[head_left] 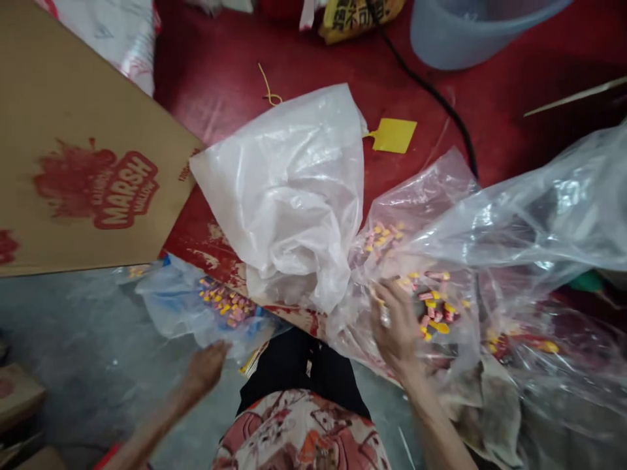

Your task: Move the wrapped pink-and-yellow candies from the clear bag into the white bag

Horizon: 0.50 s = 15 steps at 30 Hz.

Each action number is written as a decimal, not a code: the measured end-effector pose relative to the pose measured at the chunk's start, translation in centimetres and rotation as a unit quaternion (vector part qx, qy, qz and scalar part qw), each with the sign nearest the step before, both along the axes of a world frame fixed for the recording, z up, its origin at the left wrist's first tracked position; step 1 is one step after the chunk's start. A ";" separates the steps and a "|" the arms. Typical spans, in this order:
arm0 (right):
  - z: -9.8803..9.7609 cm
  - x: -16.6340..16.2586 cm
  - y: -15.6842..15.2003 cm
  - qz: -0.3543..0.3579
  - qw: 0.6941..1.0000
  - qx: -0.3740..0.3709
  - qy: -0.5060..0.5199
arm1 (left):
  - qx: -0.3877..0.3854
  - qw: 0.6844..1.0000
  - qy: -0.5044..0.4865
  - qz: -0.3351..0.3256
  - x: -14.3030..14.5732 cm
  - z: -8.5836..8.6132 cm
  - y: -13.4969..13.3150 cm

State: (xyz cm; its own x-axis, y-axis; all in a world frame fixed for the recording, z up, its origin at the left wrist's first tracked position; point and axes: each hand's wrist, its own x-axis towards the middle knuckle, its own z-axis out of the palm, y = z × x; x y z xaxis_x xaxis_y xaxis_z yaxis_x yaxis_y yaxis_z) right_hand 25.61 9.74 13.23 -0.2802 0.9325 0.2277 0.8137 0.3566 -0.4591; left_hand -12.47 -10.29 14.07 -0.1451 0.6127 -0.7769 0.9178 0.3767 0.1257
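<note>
Guess I was sorting pieces (434, 307) by the worktop's (196, 85) near edge, right hand (396, 323) loosely spread, left hand (208, 369) unreadable, pinch needed next.

"Where are the hands, relative to the white bag (294, 189)?"

"A person's right hand (396, 320) lies on a clear bag (426, 186) with small red-and-yellow pieces (435, 314), just right of the white bag. The blurred left hand (208, 367) curls at the white bag's near left, beside a second plastic bag (169, 297)."

"And around it?"

"A 'Marsh Mallow' carton (98, 130) sits left; a yellow tag (394, 135), just right."
</note>
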 end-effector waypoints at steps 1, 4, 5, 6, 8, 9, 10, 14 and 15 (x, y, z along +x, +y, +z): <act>-0.4 -2.5 0.6 0.026 0.998 -0.060 0.000 | 0.017 1.000 0.005 0.006 -0.7 -0.4 1.9; -2.5 -8.2 3.3 0.024 0.970 -0.238 -0.045 | 0.135 0.989 -0.020 0.052 0.0 -3.3 9.6; -3.2 -9.3 4.3 0.015 0.958 -0.280 -0.060 | 0.164 0.982 -0.034 0.083 1.1 -4.6 12.2; -3.8 -9.9 5.4 0.004 0.946 -0.318 -0.067 | 0.174 0.976 -0.044 0.120 2.4 -6.0 14.5; -4.5 -10.3 7.6 -0.025 0.928 -0.368 -0.047 | 0.159 0.971 -0.065 0.164 4.7 -8.1 17.9; -4.4 -10.1 8.7 -0.043 0.924 -0.378 -0.020 | 0.155 0.970 -0.084 0.167 5.4 -8.8 18.9; -4.1 -9.8 9.8 -0.061 0.923 -0.380 0.015 | 0.150 0.970 -0.098 0.166 5.5 -9.1 19.6; -0.5 -8.9 14.1 -0.074 0.919 -0.356 0.154 | 0.162 0.965 -0.111 0.172 0.3 -5.6 21.0; 1.0 -9.0 15.2 -0.059 0.917 -0.352 0.176 | 0.182 0.961 -0.108 0.179 -1.8 -3.6 21.5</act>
